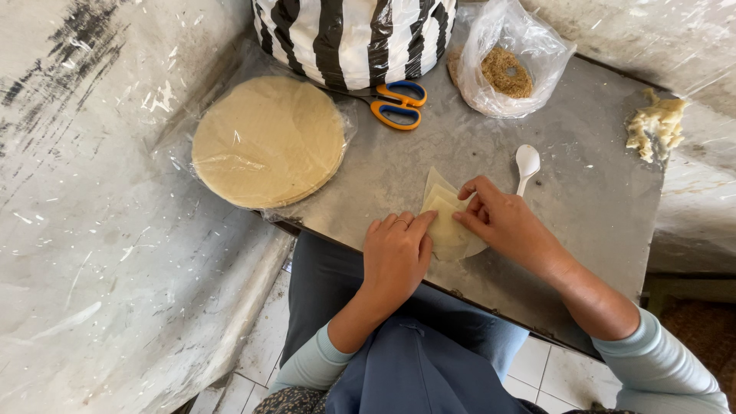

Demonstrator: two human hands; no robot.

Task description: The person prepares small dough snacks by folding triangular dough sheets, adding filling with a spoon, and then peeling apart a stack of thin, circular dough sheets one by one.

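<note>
Walls: whitish, scuffed, covered in clear plastic sheeting [115,230].
Floor: pale tiles [253,345] below the person's lap.
Worktop: grey metal [590,199], smudged, set in a corner.
Wrappers: round stack [268,142] in plastic, left of the scissors [399,104].
Bag: clear [510,61], holding brown crumbs.
Left hand: flat [395,253], fingers extended, pressing the folded sheet [445,230] at the worktop's near edge.
Right hand: fingers bent [502,218], pinching the sheet's fold.
Spoon: white [527,165], just beyond the right hand.

Scissors [399,104], white spoon [527,162], and perhaps crumbs in a bag [507,70].
</note>
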